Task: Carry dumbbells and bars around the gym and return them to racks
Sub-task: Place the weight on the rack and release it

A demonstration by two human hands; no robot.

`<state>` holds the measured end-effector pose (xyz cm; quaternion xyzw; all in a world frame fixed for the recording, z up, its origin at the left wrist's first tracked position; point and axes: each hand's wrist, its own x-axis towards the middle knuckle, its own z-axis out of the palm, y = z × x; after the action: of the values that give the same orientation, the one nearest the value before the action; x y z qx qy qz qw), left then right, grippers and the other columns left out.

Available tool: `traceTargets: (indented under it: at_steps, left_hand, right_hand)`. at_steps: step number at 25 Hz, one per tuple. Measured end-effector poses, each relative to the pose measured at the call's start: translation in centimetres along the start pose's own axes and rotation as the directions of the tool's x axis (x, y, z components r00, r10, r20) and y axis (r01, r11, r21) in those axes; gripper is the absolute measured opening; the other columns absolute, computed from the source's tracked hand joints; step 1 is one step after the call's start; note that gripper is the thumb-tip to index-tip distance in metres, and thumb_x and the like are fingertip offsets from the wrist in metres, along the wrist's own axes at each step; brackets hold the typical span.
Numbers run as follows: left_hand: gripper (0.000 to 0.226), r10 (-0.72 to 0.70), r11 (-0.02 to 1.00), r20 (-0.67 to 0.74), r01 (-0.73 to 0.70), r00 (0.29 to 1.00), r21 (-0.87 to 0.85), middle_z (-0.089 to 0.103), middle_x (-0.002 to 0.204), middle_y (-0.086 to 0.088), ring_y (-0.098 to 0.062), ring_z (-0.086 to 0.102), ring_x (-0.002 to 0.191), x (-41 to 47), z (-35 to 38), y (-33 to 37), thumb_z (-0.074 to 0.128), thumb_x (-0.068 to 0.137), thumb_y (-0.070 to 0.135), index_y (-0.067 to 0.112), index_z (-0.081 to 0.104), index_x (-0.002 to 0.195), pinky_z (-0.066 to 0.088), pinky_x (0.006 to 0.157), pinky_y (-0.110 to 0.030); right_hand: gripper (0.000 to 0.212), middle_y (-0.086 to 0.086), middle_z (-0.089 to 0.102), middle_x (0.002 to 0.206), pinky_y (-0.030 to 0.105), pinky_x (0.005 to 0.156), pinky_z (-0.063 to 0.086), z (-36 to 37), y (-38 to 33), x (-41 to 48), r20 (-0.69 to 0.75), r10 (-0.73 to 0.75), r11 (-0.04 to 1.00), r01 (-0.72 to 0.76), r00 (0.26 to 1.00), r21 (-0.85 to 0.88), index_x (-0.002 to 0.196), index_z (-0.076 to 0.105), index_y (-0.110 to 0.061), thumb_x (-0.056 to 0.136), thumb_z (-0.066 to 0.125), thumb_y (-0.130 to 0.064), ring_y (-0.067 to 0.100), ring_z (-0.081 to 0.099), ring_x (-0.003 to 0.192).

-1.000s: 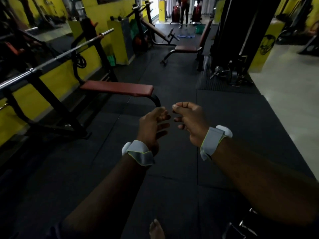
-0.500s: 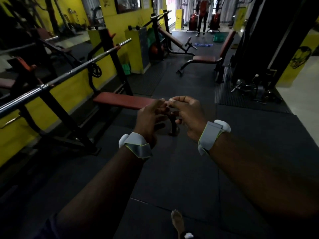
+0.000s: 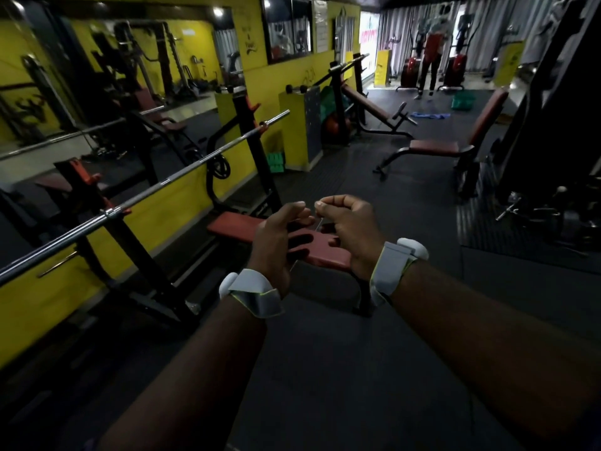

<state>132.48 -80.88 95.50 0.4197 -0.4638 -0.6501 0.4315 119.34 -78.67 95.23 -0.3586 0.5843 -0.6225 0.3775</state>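
Our left hand and right hand, at centre frame, are loosely curled, fingertips pinched together on something thread-thin; we cannot tell what. Neither carries weight. The barbell, at nine o'clock, rests across its bench rack, apparently already stowed.

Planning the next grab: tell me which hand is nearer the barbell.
Left. The left hand is beside the barbell racked to its left; the right hand sits farther right, beyond the left hand.

We have one head-worn view, facing forward and down the gym floor, close over both forearms.
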Motion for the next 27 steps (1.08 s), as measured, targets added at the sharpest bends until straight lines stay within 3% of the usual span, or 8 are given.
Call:
traceTargets:
  at_steps: [6, 10, 16, 21, 27]
  left_hand:
    - [0.027, 0.016, 0.998, 0.068, -0.020, 0.998, 0.059, 0.079, 0.103, -0.008, -0.025, 0.068, 0.085, 6.1, 1.2, 2.3, 0.066, 0.089, 0.044, 0.022, 0.077, 0.100, 0.048, 0.078, -0.037]
    - [0.031, -0.049, 0.995, 0.135, 0.037, 0.990, 0.090, 0.079, 0.106, -0.005, -0.024, 0.066, 0.086, 11.3, 4.9, 0.4, 0.065, 0.090, 0.045, 0.020, 0.076, 0.102, 0.047, 0.077, -0.037]
    - [0.036, -0.087, 0.988, 0.241, 0.053, 0.967, 0.145, 0.080, 0.108, -0.005, -0.023, 0.069, 0.089, 25.1, 18.6, -4.1, 0.066, 0.090, 0.045, 0.015, 0.077, 0.108, 0.049, 0.078, -0.036]
    - [0.029, -0.181, 0.978, 0.276, 0.144, 0.944, 0.151, 0.080, 0.109, -0.006, -0.022, 0.067, 0.087, 36.0, 32.4, -6.7, 0.067, 0.089, 0.043, 0.018, 0.077, 0.101, 0.049, 0.080, -0.037]
    - [0.030, -0.146, 0.989, 0.286, 0.131, 0.947, 0.073, 0.081, 0.105, -0.007, -0.021, 0.067, 0.086, 51.6, 42.2, -5.6, 0.068, 0.090, 0.041, 0.016, 0.077, 0.104, 0.050, 0.078, -0.036]
  right_hand:
    - [0.009, -0.002, 0.078, 0.089, 0.030, 0.060, 0.048, 1.1, -1.0, 5.2, -0.026, -0.033, 0.999, 0.033, 0.999, 0.007, 0.096, 0.072, -0.025, 0.090, 0.074, -0.031, 0.016, 0.069, 0.077]
    - [0.009, 0.000, 0.076, 0.094, 0.025, 0.054, 0.045, -2.6, -0.2, 10.2, -0.092, -0.007, 1.000, 0.007, 0.996, 0.003, 0.096, 0.070, -0.025, 0.091, 0.074, -0.031, 0.015, 0.065, 0.078]
    - [0.011, -0.003, 0.076, 0.095, 0.025, 0.053, 0.044, -15.9, 2.7, 24.7, -0.276, -0.016, 1.000, 0.020, 0.961, 0.010, 0.095, 0.071, -0.025, 0.089, 0.076, -0.033, 0.012, 0.064, 0.072]
    - [0.010, -0.005, 0.076, 0.092, 0.024, 0.052, 0.044, -28.7, 3.4, 36.9, -0.399, 0.038, 0.999, -0.042, 0.916, -0.001, 0.094, 0.071, -0.025, 0.090, 0.074, -0.033, 0.013, 0.063, 0.069]
    - [0.008, -0.006, 0.075, 0.091, 0.026, 0.055, 0.046, -34.7, 1.0, 54.2, -0.363, -0.001, 0.999, -0.017, 0.932, -0.046, 0.095, 0.071, -0.025, 0.091, 0.074, -0.031, 0.012, 0.064, 0.071]
